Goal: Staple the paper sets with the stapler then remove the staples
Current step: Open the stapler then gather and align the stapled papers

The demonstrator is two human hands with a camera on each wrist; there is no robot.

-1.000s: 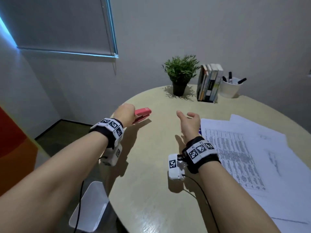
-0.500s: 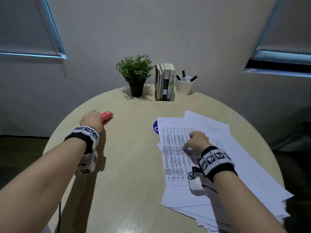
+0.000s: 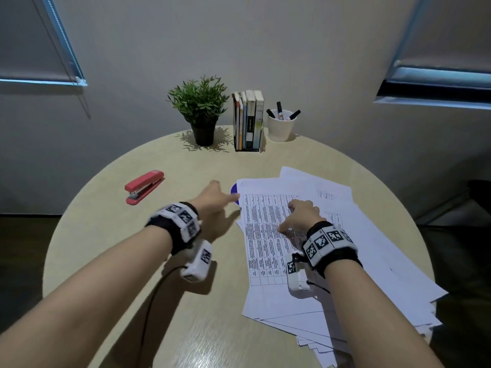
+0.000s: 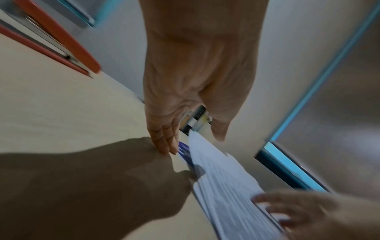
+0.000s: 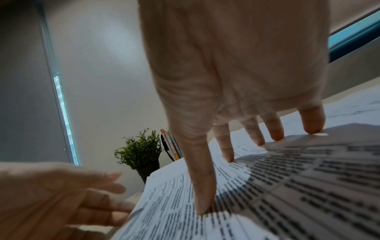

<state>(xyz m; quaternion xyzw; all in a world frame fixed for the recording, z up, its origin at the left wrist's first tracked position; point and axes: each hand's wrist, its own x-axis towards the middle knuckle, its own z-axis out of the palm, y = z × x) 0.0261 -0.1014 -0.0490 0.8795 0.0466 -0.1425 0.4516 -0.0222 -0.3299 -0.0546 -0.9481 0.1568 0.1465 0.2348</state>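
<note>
**A loose pile that could slide before I square it**

The round table [image 3: 114,274] carries everything, and I place the rest by the paper stack [image 3: 372,261], which sprawls over its right side in a fanned, uneven heap. The sheets overlap crookedly, so I judge that a careless pull would drag neighbours along and mix the sets, or push the lower pages off the near edge.

My right hand [image 3: 300,216] rests on top of the stack, fingers spread and straight, tips pressing the printed top sheet [image 5: 267,186]. If I press unevenly, that sheet may skew or crease.

My left hand [image 3: 212,205] hangs just beside the stack's left edge, fingers straight, holding nothing; it could nudge the corner out of line.

The red stapler [image 3: 143,186] lies well to the left of the stack, untouched, closed.
</note>
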